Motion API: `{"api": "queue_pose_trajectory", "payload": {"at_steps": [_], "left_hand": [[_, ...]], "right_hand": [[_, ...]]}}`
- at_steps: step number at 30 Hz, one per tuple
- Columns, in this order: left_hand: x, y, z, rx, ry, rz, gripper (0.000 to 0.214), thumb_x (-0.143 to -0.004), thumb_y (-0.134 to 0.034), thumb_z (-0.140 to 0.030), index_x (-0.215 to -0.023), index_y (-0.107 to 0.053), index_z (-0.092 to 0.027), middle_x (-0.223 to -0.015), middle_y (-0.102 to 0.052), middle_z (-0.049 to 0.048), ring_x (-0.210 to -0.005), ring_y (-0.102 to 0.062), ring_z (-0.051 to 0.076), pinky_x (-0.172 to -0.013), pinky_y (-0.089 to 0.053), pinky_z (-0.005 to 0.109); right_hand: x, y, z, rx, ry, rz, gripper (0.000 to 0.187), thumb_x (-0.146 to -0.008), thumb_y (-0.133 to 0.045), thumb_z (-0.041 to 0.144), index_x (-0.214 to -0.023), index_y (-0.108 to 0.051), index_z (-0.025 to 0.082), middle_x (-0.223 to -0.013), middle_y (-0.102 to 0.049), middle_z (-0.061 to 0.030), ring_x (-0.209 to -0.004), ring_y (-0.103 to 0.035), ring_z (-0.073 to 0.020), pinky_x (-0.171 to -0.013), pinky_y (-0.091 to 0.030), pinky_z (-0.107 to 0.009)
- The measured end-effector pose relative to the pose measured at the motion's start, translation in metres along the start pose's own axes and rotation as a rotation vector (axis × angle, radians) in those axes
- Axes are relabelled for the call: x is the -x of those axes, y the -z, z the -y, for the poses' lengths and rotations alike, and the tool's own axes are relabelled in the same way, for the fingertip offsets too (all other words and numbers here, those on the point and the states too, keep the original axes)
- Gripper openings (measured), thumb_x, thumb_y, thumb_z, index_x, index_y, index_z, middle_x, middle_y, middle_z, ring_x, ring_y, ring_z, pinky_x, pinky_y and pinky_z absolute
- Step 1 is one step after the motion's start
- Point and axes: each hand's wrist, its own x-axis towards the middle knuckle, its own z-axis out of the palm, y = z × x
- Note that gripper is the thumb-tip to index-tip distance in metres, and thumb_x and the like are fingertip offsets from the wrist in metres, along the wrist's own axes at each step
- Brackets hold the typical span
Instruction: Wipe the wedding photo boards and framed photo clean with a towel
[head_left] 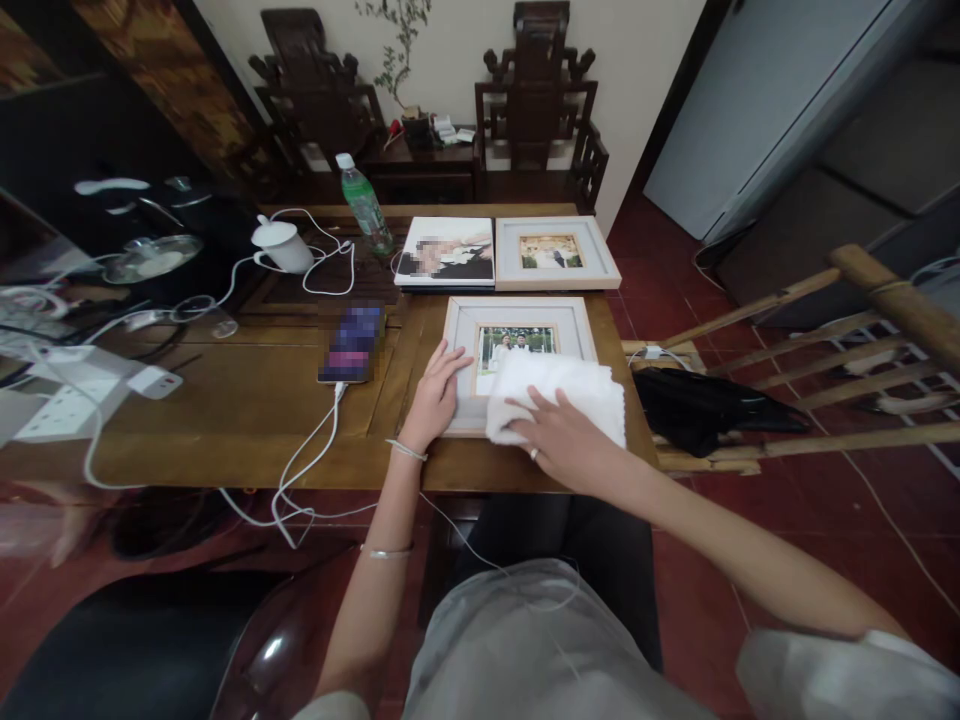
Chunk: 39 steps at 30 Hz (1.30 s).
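Note:
A picture frame [461, 330] with a pale wooden rim and a small photo of two people lies flat near the table's front right. My left hand [435, 395] rests along its left edge, fingers stretched out and holding nothing. Over the frame's lower right part is a folded white towel [592, 385], hiding that corner and some of the photo. My right hand [559, 435] grips the towel from above, its fingers spread across it and pressing it on the frame.
Behind lie a second picture frame [600, 255] and a photo album [450, 240]. A bottle [364, 205], a lidded white cup [281, 245], a phone [352, 345] on a charging cable and a power strip [71, 400] stand or lie leftward. A bamboo chair [795, 290] is at right.

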Motion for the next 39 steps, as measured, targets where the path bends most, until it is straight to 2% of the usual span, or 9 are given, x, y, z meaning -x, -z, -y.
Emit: {"api": "queue_pose_trajectory", "payload": {"at_steps": [5, 10, 14, 19, 23, 27, 31, 36, 39], "left_hand": [[-0.001, -0.001, 0.002, 0.007, 0.006, -0.006, 0.04, -0.092, -0.036, -0.008, -0.123, -0.058, -0.023, -0.136, -0.055, 0.0069, -0.142, -0.029, 0.021, -0.116, -0.026, 0.054], [-0.001, -0.002, 0.003, 0.009, 0.003, -0.016, 0.04, -0.091, -0.037, -0.007, -0.121, -0.059, -0.022, -0.136, -0.056, 0.0072, -0.142, -0.03, 0.022, -0.115, -0.027, 0.053], [-0.001, -0.002, 0.003, 0.005, 0.005, -0.016, 0.039, -0.091, -0.037, -0.006, -0.12, -0.059, -0.022, -0.135, -0.056, 0.0073, -0.142, -0.03, 0.021, -0.115, -0.027, 0.053], [-0.001, -0.002, 0.002, -0.003, 0.012, -0.017, 0.038, -0.092, -0.038, -0.007, -0.12, -0.059, -0.021, -0.136, -0.055, 0.0076, -0.142, -0.03, 0.022, -0.116, -0.027, 0.052], [0.0, -0.001, -0.001, 0.009, -0.004, -0.012, 0.036, -0.094, -0.037, -0.01, -0.121, -0.059, -0.021, -0.136, -0.055, 0.0081, -0.142, -0.029, 0.022, -0.115, -0.027, 0.053], [0.0, -0.001, -0.003, 0.007, -0.004, -0.008, 0.035, -0.094, -0.036, -0.011, -0.12, -0.059, -0.02, -0.135, -0.056, 0.009, -0.142, -0.03, 0.021, -0.116, -0.027, 0.052], [0.0, -0.001, -0.003, 0.017, 0.003, -0.009, 0.036, -0.093, -0.037, -0.011, -0.119, -0.06, -0.019, -0.134, -0.056, 0.01, -0.142, -0.03, 0.022, -0.116, -0.027, 0.051], [-0.001, -0.002, 0.0, 0.052, 0.007, -0.011, 0.037, -0.092, -0.037, -0.009, -0.119, -0.06, -0.02, -0.134, -0.057, 0.0091, -0.142, -0.03, 0.022, -0.115, -0.027, 0.053], [-0.001, -0.003, 0.002, 0.048, 0.004, -0.021, 0.037, -0.092, -0.037, -0.008, -0.118, -0.061, -0.02, -0.133, -0.057, 0.0092, -0.141, -0.031, 0.022, -0.115, -0.027, 0.053]], "right_hand": [[-0.049, -0.012, -0.068, 0.087, -0.072, -0.15, 0.038, -0.09, -0.041, 0.013, -0.123, -0.059, 0.017, -0.14, -0.051, -0.0122, -0.137, -0.033, -0.0324, -0.11, -0.026, -0.057], [-0.089, -0.007, -0.122, 0.116, -0.162, -0.272, 0.039, -0.093, -0.038, 0.017, -0.127, -0.056, 0.015, -0.149, -0.04, -0.0104, -0.141, -0.023, -0.036, -0.11, -0.019, -0.064], [-0.091, -0.012, -0.113, 0.122, -0.155, -0.238, 0.037, -0.092, -0.039, 0.017, -0.124, -0.058, 0.016, -0.149, -0.04, -0.01, -0.142, -0.016, -0.0392, -0.106, -0.016, -0.071], [-0.045, -0.015, -0.058, 0.053, -0.043, -0.1, 0.036, -0.09, -0.04, 0.012, -0.121, -0.059, 0.015, -0.147, -0.043, -0.0115, -0.141, -0.022, -0.0375, -0.107, -0.019, -0.068], [-0.006, -0.006, -0.016, -0.069, 0.027, -0.027, 0.037, -0.088, -0.04, 0.009, -0.119, -0.059, 0.016, -0.14, -0.05, -0.0132, -0.138, -0.032, -0.0325, -0.107, -0.029, -0.059], [0.001, -0.004, -0.001, -0.094, 0.105, 0.004, 0.035, -0.086, -0.044, 0.01, -0.116, -0.06, 0.016, -0.143, -0.048, -0.0122, -0.137, -0.032, -0.0351, -0.104, -0.032, -0.061], [-0.026, -0.012, -0.028, -0.03, 0.081, -0.056, 0.04, -0.085, -0.046, 0.01, -0.122, -0.058, 0.017, -0.143, -0.048, -0.0124, -0.14, -0.029, -0.0318, -0.109, -0.027, -0.059], [-0.073, -0.011, -0.099, 0.087, -0.131, -0.264, 0.037, -0.092, -0.04, 0.019, -0.125, -0.057, 0.015, -0.141, -0.05, -0.0153, -0.139, -0.029, -0.0327, -0.111, -0.02, -0.06], [-0.092, -0.009, -0.121, 0.114, -0.26, -0.341, 0.039, -0.095, -0.038, 0.023, -0.127, -0.056, 0.011, -0.138, -0.051, -0.0189, -0.14, -0.026, -0.0358, -0.109, -0.018, -0.063]]}}
